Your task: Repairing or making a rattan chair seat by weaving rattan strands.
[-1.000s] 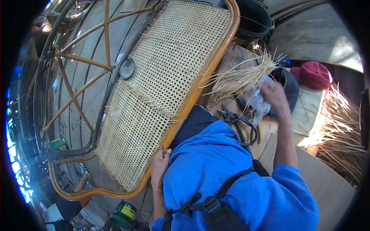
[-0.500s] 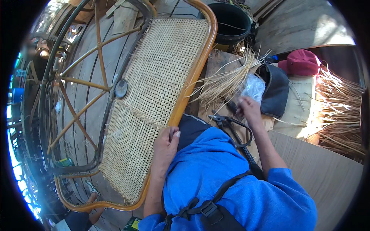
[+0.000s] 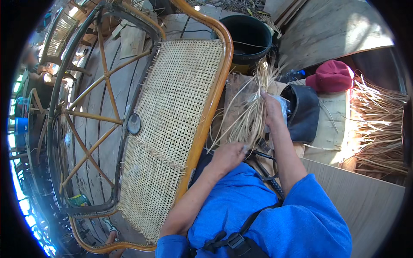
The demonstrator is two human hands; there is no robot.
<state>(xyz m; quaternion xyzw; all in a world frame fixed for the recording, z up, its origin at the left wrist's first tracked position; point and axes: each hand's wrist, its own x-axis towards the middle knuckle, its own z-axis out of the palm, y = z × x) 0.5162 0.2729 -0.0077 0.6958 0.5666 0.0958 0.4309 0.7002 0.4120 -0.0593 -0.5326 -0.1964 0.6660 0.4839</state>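
My right hand [image 3: 272, 110] is closed round a loose bundle of pale rattan strips [image 3: 248, 120], lifted beside my lap with its ends fanning out. Close to the bundle's lower ends is my left hand [image 3: 229, 158], its fingers pressed together; whatever is between them is too small to make out. To my left leans a rattan chair frame [image 3: 209, 107] with a woven cane panel [image 3: 180, 86] across it. A small round dark dish [image 3: 134, 124] rests at the panel's left edge. Dark-handled pliers [image 3: 263, 167] lie partly hidden by my left hand.
A dark bucket [image 3: 247, 36] stands at the far side. To the right are a black pouch [image 3: 303, 114], a maroon cap [image 3: 331, 76], a bottle with a blue lid [image 3: 294, 75] and a large heap of rattan strips [image 3: 378, 124]. A wooden board [image 3: 344, 189] lies near my right elbow.
My right hand has moved up and taken hold of the rattan bundle. My left hand has left the chair frame's edge and come right to the strips. The view has shifted slightly.
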